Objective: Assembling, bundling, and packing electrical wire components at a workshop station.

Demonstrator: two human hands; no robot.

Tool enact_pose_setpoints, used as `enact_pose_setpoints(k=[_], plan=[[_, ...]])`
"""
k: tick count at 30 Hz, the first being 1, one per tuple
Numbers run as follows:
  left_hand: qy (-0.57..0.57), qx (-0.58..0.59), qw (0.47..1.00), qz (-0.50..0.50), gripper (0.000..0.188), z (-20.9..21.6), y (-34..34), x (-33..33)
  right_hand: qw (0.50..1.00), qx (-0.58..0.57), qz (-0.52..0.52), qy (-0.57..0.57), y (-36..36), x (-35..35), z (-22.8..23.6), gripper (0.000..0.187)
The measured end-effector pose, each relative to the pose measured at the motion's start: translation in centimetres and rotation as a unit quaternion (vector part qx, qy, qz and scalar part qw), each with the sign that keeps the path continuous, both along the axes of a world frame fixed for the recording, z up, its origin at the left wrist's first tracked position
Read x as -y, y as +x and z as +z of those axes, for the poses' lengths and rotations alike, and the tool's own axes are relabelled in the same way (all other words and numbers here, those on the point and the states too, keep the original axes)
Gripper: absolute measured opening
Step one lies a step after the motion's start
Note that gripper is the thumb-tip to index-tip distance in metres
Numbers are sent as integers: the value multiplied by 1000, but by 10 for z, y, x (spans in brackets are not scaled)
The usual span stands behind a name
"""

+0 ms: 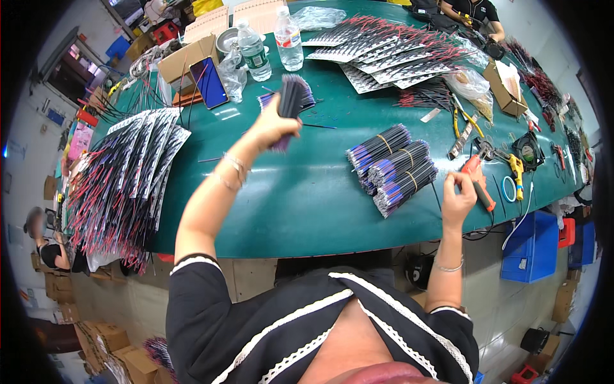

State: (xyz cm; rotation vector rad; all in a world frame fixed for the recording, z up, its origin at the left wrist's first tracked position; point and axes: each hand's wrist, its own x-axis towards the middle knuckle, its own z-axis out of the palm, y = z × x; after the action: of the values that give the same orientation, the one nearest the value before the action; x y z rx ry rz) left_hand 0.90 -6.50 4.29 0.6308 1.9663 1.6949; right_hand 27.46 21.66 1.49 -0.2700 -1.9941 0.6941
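Three banded bundles of blue-tipped black wires (393, 168) lie at centre right of the frame on the green counter (300, 205), long axes running lower left to upper right. Just right of them, the right hand (459, 200) is curled around orange-handled cutters (478, 180). Higher, at upper centre, the left hand (274, 127) grips a loose wire bundle (293, 99) upright. An open cardboard box (508, 86) sits at upper right, contents unclear.

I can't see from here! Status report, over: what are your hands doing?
Left hand gripping wire bundle, raised over green table. Right hand on orange-handled tool. Banded bundles between hands.
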Motion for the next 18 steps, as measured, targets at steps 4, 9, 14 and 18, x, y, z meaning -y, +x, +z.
enact_pose_setpoints(k=[4,9,14,18], plan=[[-370,-386,840,89,81,15,-73,-11,979,-11,-98,-179,12,-5,-41,3],[-375,-504,776,-47,80,-3,-143,-18,968,1,-149,-201,21,-10,-71,3],[-424,-441,780,-131,65,-53,-182,-20,971,-1,-155,-182,22,-2,-73,2],[-406,-441,797,-73,61,-66,-178,-25,968,21,-187,-164,25,-1,-68,3]])
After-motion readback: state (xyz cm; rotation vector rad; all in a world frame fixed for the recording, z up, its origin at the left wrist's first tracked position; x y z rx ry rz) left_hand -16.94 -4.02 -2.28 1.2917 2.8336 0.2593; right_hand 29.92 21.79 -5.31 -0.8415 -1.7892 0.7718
